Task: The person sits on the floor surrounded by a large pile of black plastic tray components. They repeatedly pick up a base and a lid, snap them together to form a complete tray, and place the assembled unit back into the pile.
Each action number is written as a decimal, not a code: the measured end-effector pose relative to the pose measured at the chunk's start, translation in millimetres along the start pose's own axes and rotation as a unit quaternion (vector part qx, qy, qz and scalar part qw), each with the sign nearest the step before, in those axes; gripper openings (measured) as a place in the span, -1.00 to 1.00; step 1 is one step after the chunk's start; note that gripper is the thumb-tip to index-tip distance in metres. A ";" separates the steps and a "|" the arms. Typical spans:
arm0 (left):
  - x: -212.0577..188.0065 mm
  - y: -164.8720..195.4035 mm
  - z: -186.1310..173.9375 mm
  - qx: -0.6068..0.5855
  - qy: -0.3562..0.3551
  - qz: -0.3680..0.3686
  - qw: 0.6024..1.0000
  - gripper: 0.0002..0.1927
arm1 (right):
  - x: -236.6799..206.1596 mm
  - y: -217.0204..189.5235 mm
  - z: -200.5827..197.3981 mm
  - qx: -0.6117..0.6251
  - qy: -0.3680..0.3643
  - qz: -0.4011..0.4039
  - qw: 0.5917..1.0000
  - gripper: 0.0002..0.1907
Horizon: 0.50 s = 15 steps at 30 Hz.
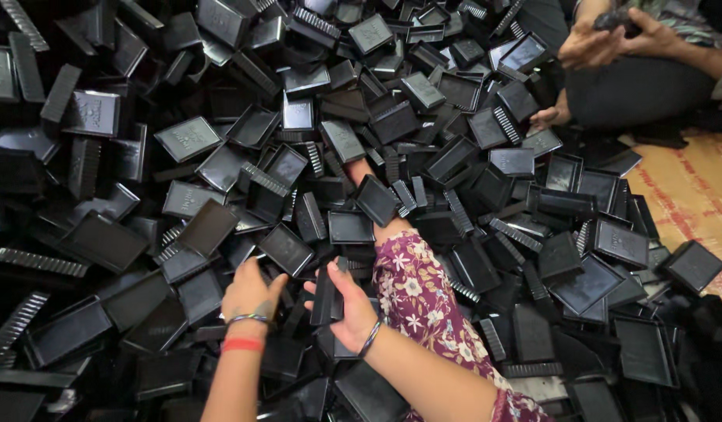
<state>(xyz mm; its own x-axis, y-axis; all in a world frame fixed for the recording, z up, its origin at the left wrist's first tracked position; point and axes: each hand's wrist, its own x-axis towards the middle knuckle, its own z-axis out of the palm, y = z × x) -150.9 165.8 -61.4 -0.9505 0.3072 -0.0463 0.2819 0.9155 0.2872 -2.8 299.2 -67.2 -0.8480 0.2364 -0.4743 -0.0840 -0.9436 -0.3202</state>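
Kneeling over the heap (220, 156) of black plastic trays, I had both hands low in front of me. My right hand (347, 306) was closed around a tray (324, 295) held on edge, thumb on one face and fingers behind, its long axis running nearly straight up and down. My left hand (251, 291) sat just beside it to the left, fingers curled down into the heap; whether it gripped anything I could not tell, since the fingertips were hidden. It was nearest to a flat tray (285, 248) lying just beyond it, tilted, long axis slanting away to the right. The upright tray stood between my two hands, nearer the right, with the left close enough to meet it across a small gap.

A floral sleeve (412, 285) crossed behind my right hand, another person's arm reaching up into the heap, hand buried among trays. Far right, a seated person's hands (603, 39) held something dark. A patterned mat (689, 195) showed at the heap's right edge.
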 end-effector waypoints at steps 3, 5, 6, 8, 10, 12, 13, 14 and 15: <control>7.8 8.0 26.3 -0.022 0.022 0.038 0.999 -0.24 | 4.6 0.5 -6.8 0.032 -0.047 0.019 0.998 -0.62; 4.0 11.8 32.9 -0.047 0.026 0.040 0.998 -0.24 | 4.7 2.9 -10.4 0.000 -0.083 0.001 0.997 -0.63; -0.7 12.3 31.1 -0.056 0.049 0.032 0.997 -0.28 | 4.8 4.6 -11.3 -0.027 -0.094 -0.016 0.995 -0.59; -15.1 8.7 17.6 -0.073 0.092 0.020 0.993 -0.34 | 5.7 8.2 -10.8 -0.084 -0.086 -0.057 0.991 -0.49; -36.2 -2.8 -4.0 -0.219 0.180 0.088 0.955 -0.53 | 6.1 13.1 -7.9 -0.144 -0.044 -0.095 0.984 -0.38; -62.2 -15.3 -19.5 -0.435 0.167 0.087 0.881 -0.27 | 4.2 17.1 -5.2 -0.164 -0.065 -0.105 0.979 -0.33; -70.4 -19.4 -22.8 -0.581 0.127 0.032 0.803 -0.25 | 2.9 18.5 -3.9 -0.175 -0.078 -0.112 0.975 -0.30; -79.6 -24.7 -25.5 -0.707 0.080 -0.025 0.702 -0.23 | 0.7 20.1 -3.0 -0.148 -0.131 -0.085 0.976 -0.32; -79.8 -23.2 -22.9 -0.709 0.075 -0.022 0.700 -0.23 | -4.1 23.7 -2.6 -0.120 -0.184 -0.057 0.974 -0.32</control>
